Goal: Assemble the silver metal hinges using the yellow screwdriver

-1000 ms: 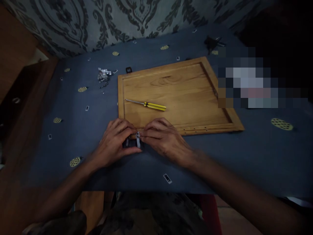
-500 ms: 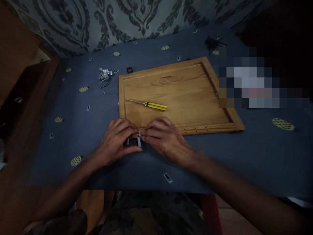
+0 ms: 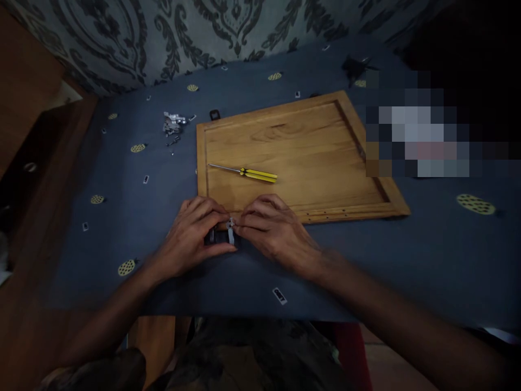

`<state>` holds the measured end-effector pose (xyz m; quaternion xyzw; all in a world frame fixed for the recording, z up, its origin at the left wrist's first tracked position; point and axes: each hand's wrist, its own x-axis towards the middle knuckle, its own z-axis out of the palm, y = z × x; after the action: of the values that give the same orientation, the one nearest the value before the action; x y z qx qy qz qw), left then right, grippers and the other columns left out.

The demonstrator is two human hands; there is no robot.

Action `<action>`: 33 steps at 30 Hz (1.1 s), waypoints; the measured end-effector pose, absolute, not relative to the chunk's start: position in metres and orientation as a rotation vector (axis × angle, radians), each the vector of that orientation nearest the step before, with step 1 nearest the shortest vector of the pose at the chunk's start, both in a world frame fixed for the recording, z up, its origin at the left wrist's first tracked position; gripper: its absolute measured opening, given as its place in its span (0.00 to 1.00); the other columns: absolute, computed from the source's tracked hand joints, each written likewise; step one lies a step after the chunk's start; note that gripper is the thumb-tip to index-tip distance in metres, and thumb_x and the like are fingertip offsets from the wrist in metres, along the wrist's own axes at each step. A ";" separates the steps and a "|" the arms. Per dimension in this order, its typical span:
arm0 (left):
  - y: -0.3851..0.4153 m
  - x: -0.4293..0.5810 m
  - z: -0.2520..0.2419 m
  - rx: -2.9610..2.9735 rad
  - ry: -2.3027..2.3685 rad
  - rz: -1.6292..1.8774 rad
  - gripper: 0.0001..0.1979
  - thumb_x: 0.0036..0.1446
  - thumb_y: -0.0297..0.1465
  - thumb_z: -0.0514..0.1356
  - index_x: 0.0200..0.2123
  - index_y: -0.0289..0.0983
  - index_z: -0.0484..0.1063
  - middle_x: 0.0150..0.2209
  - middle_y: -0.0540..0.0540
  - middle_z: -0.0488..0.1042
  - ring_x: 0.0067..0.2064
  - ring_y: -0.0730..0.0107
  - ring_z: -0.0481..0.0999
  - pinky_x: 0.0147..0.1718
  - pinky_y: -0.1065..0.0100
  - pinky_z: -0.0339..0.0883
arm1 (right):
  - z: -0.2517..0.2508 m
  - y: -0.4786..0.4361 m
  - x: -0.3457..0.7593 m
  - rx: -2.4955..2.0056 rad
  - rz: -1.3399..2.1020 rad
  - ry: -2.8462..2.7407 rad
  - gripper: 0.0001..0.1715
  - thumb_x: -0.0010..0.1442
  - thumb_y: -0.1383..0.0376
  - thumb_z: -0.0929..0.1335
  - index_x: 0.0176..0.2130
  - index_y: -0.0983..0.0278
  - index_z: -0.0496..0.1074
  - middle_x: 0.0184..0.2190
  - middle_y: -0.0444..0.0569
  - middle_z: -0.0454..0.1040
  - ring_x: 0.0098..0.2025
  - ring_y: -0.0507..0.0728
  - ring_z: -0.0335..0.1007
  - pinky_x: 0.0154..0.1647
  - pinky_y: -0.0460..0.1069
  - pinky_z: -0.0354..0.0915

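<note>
A small silvery metal fitting [image 3: 230, 231] is pinched at the near left edge of the framed wooden panel [image 3: 285, 146]. My left hand [image 3: 195, 231] curls round it from the left, thumb stretched along the near side. From the right, the fingertips of my right hand [image 3: 274, 231] meet at its top; whether they hold a smaller part there is hidden. A dark bracket-like piece [image 3: 212, 235] shows inside the left hand's grip. On the panel lies a screwdriver [image 3: 258, 175] with a yellow and black handle, its tip pointing left.
Several metal fittings [image 3: 173, 122] are heaped at the back left, with small screws [image 3: 173, 142] beside them. A dark loop-shaped piece [image 3: 215, 114] rests at the panel's far edge. A dark object [image 3: 357, 68] lies at the back right, near a blurred-out person.
The view has shifted very slightly. Both hands keep the same grip on the metal fitting, and the screwdriver and panel stay in place.
</note>
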<state>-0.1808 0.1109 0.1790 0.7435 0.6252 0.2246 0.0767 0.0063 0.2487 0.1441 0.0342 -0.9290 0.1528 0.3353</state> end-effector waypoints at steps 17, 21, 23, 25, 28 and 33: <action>0.110 -0.181 0.178 2.176 1.914 0.634 0.19 0.65 0.49 0.67 0.48 0.41 0.76 0.46 0.44 0.80 0.49 0.56 0.77 0.46 0.56 0.65 | 0.148 0.246 0.009 0.063 0.371 -2.452 0.15 0.74 0.69 0.67 0.34 0.62 0.78 0.32 0.43 0.81 0.41 0.56 0.70 0.49 0.55 0.61; 0.110 -0.181 0.179 2.164 1.904 0.607 0.19 0.64 0.48 0.68 0.48 0.41 0.76 0.46 0.44 0.80 0.49 0.56 0.77 0.46 0.56 0.65 | 0.150 0.246 0.009 0.066 0.399 -2.465 0.13 0.73 0.69 0.68 0.36 0.63 0.79 0.32 0.44 0.81 0.41 0.57 0.71 0.49 0.55 0.63; 0.111 -0.181 0.180 2.169 1.909 0.603 0.19 0.64 0.48 0.68 0.48 0.41 0.76 0.46 0.44 0.80 0.49 0.56 0.77 0.46 0.56 0.65 | 0.150 0.246 0.009 0.066 0.406 -2.467 0.12 0.72 0.70 0.68 0.36 0.63 0.79 0.32 0.44 0.82 0.41 0.57 0.71 0.49 0.55 0.63; 0.111 -0.181 0.180 2.184 1.910 0.613 0.19 0.65 0.49 0.67 0.47 0.40 0.76 0.46 0.44 0.80 0.49 0.56 0.77 0.46 0.56 0.64 | 0.150 0.246 0.008 0.067 0.398 -2.461 0.13 0.72 0.70 0.68 0.35 0.64 0.79 0.32 0.44 0.82 0.40 0.57 0.71 0.49 0.55 0.63; 0.111 -0.180 0.181 2.219 1.891 0.652 0.19 0.67 0.49 0.65 0.47 0.39 0.75 0.45 0.44 0.80 0.49 0.56 0.77 0.45 0.56 0.63 | 0.150 0.245 0.008 0.064 0.392 -2.455 0.14 0.73 0.69 0.68 0.35 0.63 0.79 0.32 0.43 0.83 0.40 0.57 0.72 0.49 0.54 0.63; 0.112 -0.180 0.182 2.238 1.874 0.652 0.20 0.68 0.50 0.63 0.47 0.39 0.74 0.45 0.43 0.80 0.49 0.56 0.77 0.45 0.56 0.63 | 0.149 0.245 0.009 0.053 0.385 -2.460 0.14 0.73 0.70 0.67 0.35 0.61 0.79 0.33 0.41 0.84 0.41 0.56 0.72 0.49 0.53 0.62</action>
<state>-0.1796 0.1120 0.1815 0.7462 0.6248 0.2173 0.0753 0.0086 0.2451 0.1491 0.0202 -0.9358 0.1465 0.3200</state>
